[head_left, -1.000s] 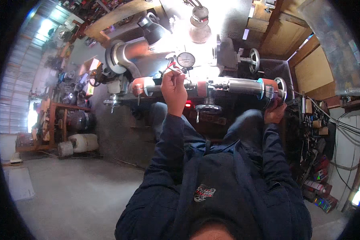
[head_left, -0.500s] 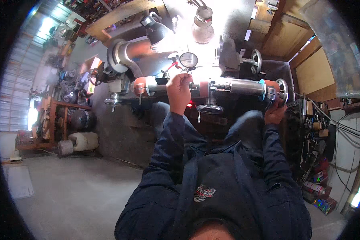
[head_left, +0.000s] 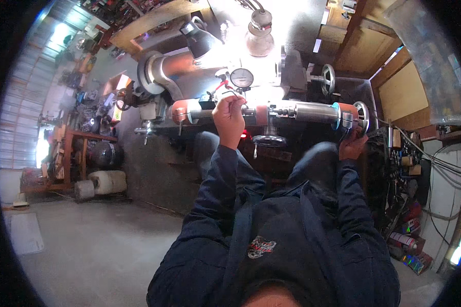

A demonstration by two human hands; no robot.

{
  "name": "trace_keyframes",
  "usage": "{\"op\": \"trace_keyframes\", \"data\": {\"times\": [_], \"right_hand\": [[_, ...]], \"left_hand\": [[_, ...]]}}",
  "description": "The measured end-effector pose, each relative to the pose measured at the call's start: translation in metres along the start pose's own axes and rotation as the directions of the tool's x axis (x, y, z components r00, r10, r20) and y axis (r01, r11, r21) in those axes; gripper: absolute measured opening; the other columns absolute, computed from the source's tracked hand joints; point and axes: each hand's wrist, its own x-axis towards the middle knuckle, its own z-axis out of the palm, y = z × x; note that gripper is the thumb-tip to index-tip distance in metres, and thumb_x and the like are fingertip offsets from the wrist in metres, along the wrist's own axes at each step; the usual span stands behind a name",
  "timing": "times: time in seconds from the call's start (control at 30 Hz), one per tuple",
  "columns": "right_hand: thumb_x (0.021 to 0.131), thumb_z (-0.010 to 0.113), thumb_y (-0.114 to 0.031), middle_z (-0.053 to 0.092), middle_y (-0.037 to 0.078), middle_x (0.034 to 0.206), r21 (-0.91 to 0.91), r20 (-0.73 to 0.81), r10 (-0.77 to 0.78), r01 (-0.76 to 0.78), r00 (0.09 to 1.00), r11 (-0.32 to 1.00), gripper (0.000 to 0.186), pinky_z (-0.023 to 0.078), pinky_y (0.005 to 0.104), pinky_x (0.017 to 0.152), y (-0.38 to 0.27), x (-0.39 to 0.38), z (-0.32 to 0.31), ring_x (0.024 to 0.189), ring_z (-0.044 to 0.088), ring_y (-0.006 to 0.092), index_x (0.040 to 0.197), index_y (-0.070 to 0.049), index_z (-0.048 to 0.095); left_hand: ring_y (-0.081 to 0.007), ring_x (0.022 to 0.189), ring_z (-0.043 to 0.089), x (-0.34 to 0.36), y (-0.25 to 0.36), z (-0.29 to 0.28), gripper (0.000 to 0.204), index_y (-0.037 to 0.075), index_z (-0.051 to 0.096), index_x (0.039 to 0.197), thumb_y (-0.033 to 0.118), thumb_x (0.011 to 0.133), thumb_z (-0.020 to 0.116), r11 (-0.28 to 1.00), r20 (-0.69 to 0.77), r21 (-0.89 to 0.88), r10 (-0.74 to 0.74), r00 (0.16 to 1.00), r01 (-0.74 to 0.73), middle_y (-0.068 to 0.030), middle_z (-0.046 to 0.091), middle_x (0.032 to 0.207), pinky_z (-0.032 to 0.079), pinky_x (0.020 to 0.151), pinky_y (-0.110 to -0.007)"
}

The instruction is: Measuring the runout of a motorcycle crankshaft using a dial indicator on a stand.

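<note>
My left hand (head_left: 228, 116) is raised at the machine, just below a round dial gauge (head_left: 242, 78) with a white face. Its fingers are pinched; a thin dark piece shows at the fingertips, too small and glared to name. Behind them is something with red handles (head_left: 221, 82). At the right end of a shiny metal cylinder (head_left: 315, 111), my right hand (head_left: 352, 146) is closed at the lower rim of a metal handwheel (head_left: 363, 116); its fingers are partly hidden. A second handwheel (head_left: 269, 140) lies below the middle of the machine.
A black lamp (head_left: 197, 40) and a bright bulb-shaped lamp (head_left: 260, 38) light the machine. Another handwheel (head_left: 328, 79) stands farther back. Shelves of parts (head_left: 404, 158) line the right side. On the left floor are a black tank (head_left: 105, 153) and a pale cylinder (head_left: 108, 181).
My left hand has turned and dropped slightly away from the dial gauge, leaving more of the gauge and the thin piece in sight. The right hand stays at the handwheel.
</note>
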Motion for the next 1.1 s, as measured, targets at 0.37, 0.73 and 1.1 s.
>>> {"op": "trace_keyframes", "data": {"times": [0.37, 0.73, 1.1], "right_hand": [[0.098, 0.047, -0.042, 0.054, 0.028, 0.107, 0.069, -0.007, 0.101, -0.101, 0.995, 0.993, 0.058, 0.043, 0.0523, 0.087, 0.004, -0.005, 0.003, 0.1, 0.054, 0.0462, 0.124, 0.009, 0.047], [0.099, 0.047, -0.042, 0.057, 0.027, 0.104, 0.085, -0.011, 0.02, -0.019, 1.0, 0.996, 0.056, 0.047, 0.0513, 0.081, 0.004, -0.004, 0.004, 0.096, 0.059, 0.0453, 0.122, 0.009, 0.048], [0.099, 0.048, -0.041, 0.059, 0.025, 0.102, 0.175, -0.001, 0.037, -0.036, 0.999, 0.984, 0.051, 0.047, 0.0493, 0.08, -0.003, 0.0, 0.003, 0.096, 0.06, 0.0433, 0.115, 0.007, 0.052]], "left_hand": [[-0.0121, 0.079, 0.065, 0.007, 0.008, -0.006, 0.007, -0.001, 0.059, 0.092, 0.005, 0.096, 0.06, 1.0, 0.055, 0.031, -0.003, 0.998, 0.001, -0.0067, 0.069, 0.084, 0.052, 0.075, -0.028], [-0.0181, 0.075, 0.067, 0.022, 0.029, -0.011, 0.003, 0.0, 0.065, 0.086, -0.001, 0.084, 0.067, 0.883, 0.236, 0.321, 0.275, 0.932, -0.342, -0.0082, 0.068, 0.081, 0.053, 0.07, -0.03], [-0.0222, 0.069, 0.069, 0.022, 0.045, -0.004, 0.026, 0.003, 0.056, 0.111, 0.004, 0.087, 0.067, 0.928, 0.154, 0.296, 0.189, 0.97, -0.228, -0.0112, 0.068, 0.081, 0.055, 0.065, -0.032]]}}
